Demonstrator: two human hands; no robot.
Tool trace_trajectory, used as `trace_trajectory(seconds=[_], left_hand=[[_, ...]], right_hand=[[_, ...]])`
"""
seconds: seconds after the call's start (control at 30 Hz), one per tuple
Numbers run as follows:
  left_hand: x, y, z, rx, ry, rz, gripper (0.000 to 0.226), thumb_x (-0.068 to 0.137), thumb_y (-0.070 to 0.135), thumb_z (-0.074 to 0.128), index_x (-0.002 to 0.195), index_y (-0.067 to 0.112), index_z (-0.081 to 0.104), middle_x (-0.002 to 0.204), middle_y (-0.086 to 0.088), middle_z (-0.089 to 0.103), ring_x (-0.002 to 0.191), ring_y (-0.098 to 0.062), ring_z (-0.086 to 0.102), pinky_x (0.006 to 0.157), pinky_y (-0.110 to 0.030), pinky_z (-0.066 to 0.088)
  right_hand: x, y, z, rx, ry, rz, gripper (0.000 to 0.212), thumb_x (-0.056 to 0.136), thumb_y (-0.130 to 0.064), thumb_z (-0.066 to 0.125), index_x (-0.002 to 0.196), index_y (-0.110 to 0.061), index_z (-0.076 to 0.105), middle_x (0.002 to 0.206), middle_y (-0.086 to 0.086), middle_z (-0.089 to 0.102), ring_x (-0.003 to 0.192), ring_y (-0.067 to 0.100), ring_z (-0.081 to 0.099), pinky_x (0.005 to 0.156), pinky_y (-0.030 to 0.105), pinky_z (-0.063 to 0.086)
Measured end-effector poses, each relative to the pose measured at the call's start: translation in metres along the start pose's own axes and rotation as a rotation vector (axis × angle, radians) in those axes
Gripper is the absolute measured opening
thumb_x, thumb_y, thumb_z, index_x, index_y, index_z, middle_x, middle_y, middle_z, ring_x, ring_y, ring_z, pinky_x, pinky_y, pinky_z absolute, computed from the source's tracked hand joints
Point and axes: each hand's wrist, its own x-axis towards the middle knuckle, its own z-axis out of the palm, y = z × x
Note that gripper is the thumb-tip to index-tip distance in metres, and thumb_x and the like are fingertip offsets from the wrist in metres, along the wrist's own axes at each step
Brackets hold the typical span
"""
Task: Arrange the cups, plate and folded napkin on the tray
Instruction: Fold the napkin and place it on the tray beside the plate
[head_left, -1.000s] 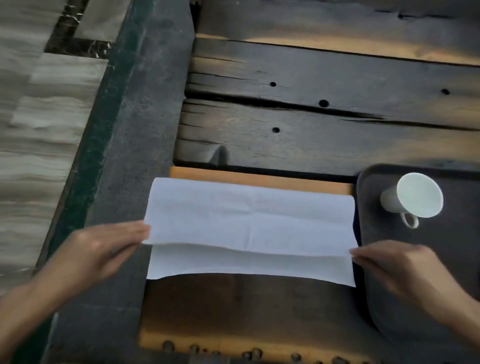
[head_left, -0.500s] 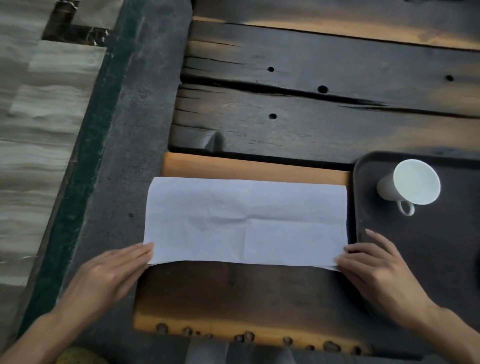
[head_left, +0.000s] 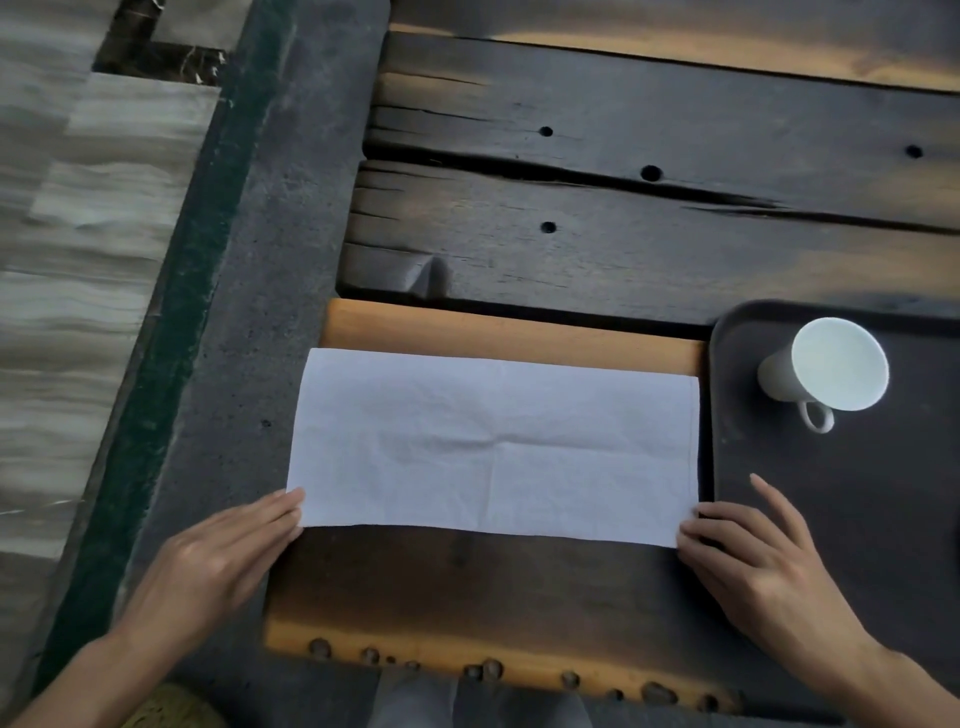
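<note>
One white folded napkin (head_left: 493, 447), flat on a wood slab (head_left: 467, 587) just left of the tray (head_left: 857, 519). One white cup (head_left: 826, 369) in the dark tray's far-left corner, handle toward the person. Two hands, well apart: left hand (head_left: 218, 561) with straight fingers on the napkin's near-left corner, right hand (head_left: 763, 566) with relaxed fingers touching the near-right corner. Dark plank table (head_left: 623, 208), grey stone ledge (head_left: 260, 312), pale tile floor (head_left: 67, 260).

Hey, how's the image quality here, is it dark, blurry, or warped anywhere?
Head view: dim overall, warm light streaks on the far planks; the white napkin and cup read bright and sharp, no glare; the floor at left looks smeared; lines lean toward the corners from wide-angle distortion.
</note>
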Motion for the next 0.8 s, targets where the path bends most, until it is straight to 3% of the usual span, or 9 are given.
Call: trace_trajectory(seconds=[0.1, 0.2, 0.3, 0.4, 0.47, 0.57, 0.67, 0.8], left_hand=[[-0.004, 0.000, 0.004, 0.005, 0.005, -0.034, 0.036, 0.094, 0.035, 0.058, 0.113, 0.012, 0.078, 0.127, -0.003, 0.070, 0.111, -0.019, 0.071, 0.085, -0.048, 0.062], [-0.002, 0.009, 0.005, 0.040, 0.026, -0.106, 0.043, 0.095, 0.044, 0.059, 0.114, 0.010, 0.078, 0.132, -0.002, 0.067, 0.128, -0.024, 0.061, 0.102, -0.047, 0.051], [0.030, 0.044, 0.010, 0.019, 0.105, -0.126, 0.045, 0.097, 0.042, 0.058, 0.124, 0.009, 0.072, 0.142, -0.002, 0.060, 0.138, -0.027, 0.050, 0.115, -0.042, 0.035], [0.093, 0.099, 0.028, 0.001, 0.003, -0.119, 0.057, 0.103, 0.041, 0.045, 0.150, 0.010, 0.048, 0.161, -0.007, 0.038, 0.153, -0.030, 0.028, 0.123, -0.052, 0.023], [0.134, 0.129, 0.046, 0.088, -0.120, -0.125, 0.064, 0.103, 0.044, 0.034, 0.159, 0.013, 0.027, 0.169, -0.009, 0.018, 0.157, -0.030, 0.008, 0.124, -0.057, 0.008], [0.168, 0.136, 0.069, 0.237, -0.276, -0.160, 0.070, 0.103, 0.043, 0.028, 0.163, 0.014, 0.006, 0.171, -0.010, -0.002, 0.156, -0.031, -0.015, 0.123, -0.060, -0.008], [0.168, 0.113, 0.078, 0.224, -0.293, -0.221, 0.075, 0.101, 0.059, 0.014, 0.162, 0.021, -0.005, 0.170, -0.003, -0.016, 0.156, -0.025, -0.017, 0.122, -0.059, -0.008], [0.150, 0.078, 0.075, 0.199, -0.214, -0.217, 0.076, 0.098, 0.071, 0.020, 0.162, 0.034, 0.002, 0.172, -0.001, -0.008, 0.158, -0.024, -0.008, 0.123, -0.058, -0.004]], right_hand=[[0.002, -0.004, -0.001, -0.005, 0.018, 0.014, 0.020, 0.091, -0.022, 0.063, 0.089, -0.014, 0.081, 0.097, 0.001, 0.076, 0.102, 0.028, 0.071, 0.108, 0.066, 0.035], [0.008, -0.014, -0.005, 0.041, 0.057, 0.108, 0.024, 0.090, -0.030, 0.064, 0.086, -0.013, 0.081, 0.095, 0.000, 0.077, 0.097, 0.026, 0.072, 0.107, 0.064, 0.038], [0.038, -0.039, -0.008, 0.186, 0.085, 0.223, 0.035, 0.093, -0.038, 0.062, 0.110, -0.011, 0.077, 0.118, 0.004, 0.073, 0.113, 0.023, 0.066, 0.113, 0.057, 0.036], [0.103, -0.081, 0.000, 0.326, 0.057, 0.260, 0.049, 0.100, -0.036, 0.052, 0.143, -0.012, 0.055, 0.153, 0.009, 0.048, 0.144, 0.027, 0.042, 0.121, 0.052, 0.026], [0.148, -0.108, 0.012, 0.367, 0.044, 0.271, 0.055, 0.102, -0.030, 0.045, 0.153, -0.013, 0.039, 0.162, 0.015, 0.031, 0.152, 0.030, 0.024, 0.123, 0.051, 0.016], [0.184, -0.119, 0.035, 0.319, -0.105, 0.355, 0.058, 0.105, -0.029, 0.033, 0.160, -0.018, 0.019, 0.168, 0.012, 0.010, 0.156, 0.025, 0.001, 0.124, 0.053, 0.001], [0.180, -0.103, 0.050, 0.187, -0.185, 0.476, 0.066, 0.104, -0.053, 0.018, 0.161, -0.020, 0.013, 0.169, 0.008, 0.002, 0.156, 0.023, -0.003, 0.123, 0.056, -0.005], [0.155, -0.071, 0.051, 0.064, -0.234, 0.564, 0.073, 0.098, -0.069, 0.011, 0.161, -0.032, 0.003, 0.170, 0.007, -0.005, 0.156, 0.024, -0.008, 0.121, 0.061, -0.004]])
